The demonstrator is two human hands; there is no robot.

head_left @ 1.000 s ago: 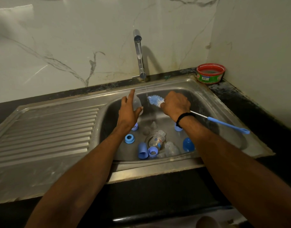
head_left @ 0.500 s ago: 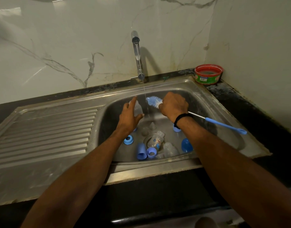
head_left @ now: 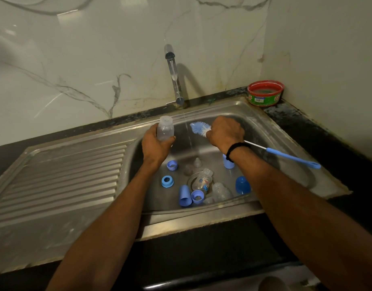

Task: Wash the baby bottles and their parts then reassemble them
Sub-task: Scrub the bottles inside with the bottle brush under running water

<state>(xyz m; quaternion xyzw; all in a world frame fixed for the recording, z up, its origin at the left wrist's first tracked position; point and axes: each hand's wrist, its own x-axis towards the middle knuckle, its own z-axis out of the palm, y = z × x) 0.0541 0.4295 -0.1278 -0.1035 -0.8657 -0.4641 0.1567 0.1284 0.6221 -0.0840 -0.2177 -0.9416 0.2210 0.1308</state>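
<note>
only unreadable print on drain bottle (head_left: 203, 181)

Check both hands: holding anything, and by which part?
Left hand grips a clear bottle round its lower body, mouth up. Right hand grips the brush on its stem just behind the bristles.

I hold a clear open bottle (head_left: 165, 131) upright beyond the drain (head_left: 191, 180), around which two bottles (head_left: 204, 179), blue rings (head_left: 167, 181) and caps (head_left: 242, 185) lie.
</note>
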